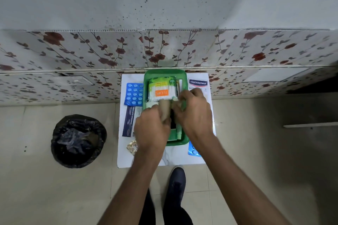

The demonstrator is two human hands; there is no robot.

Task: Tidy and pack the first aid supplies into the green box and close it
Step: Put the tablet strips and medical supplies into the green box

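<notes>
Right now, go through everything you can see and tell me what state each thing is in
green box: open, partly packed
cotton swab pack: lying inside the box
brown roll: held over the box by both hands
left hand: gripping the roll
right hand: gripping the roll
Hansaplast pack: outside, unpacked
blue blister strip: outside, unpacked
bin: open, bag-lined

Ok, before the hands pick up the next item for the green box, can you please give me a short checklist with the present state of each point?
1. Green box open for packing: ok.
2. Cotton swab pack lies inside the box: ok.
3. Left hand and right hand free: not ok, both are on a brown roll over the box.
4. Hansaplast pack packed: not ok, it lies beside the box.
5. Blue blister pack packed: not ok, it is outside.
6. Box lid within reach: cannot tell.
</notes>
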